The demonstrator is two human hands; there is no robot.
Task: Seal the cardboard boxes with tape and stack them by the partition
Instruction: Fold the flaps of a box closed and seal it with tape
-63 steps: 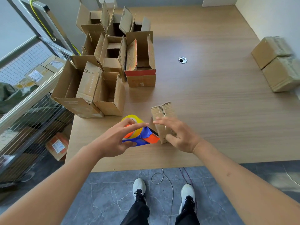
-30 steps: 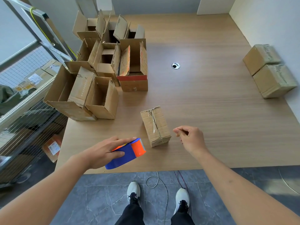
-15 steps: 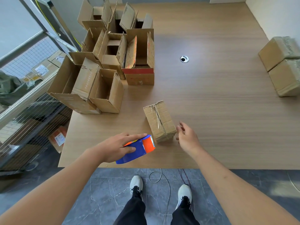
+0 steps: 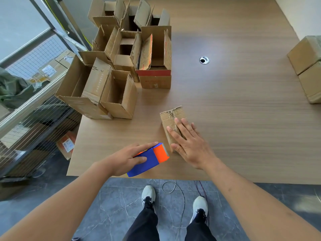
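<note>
Fingers of the right hand [image 4: 190, 146] lay straight and spread, flat on top of the small closed box [image 4: 171, 122], which sat on the wooden table [image 4: 234, 110] near its front edge. Just left of it, the left hand [image 4: 125, 158] curled round the blue-and-orange tape dispenser [image 4: 150, 158], thumb along its side, the orange end pointing toward the box and close to it. Farther back on the left stood a cluster of open boxes [image 4: 121, 66] with flaps up. At the right edge, two sealed boxes [image 4: 307, 66] sat together against the wall.
</note>
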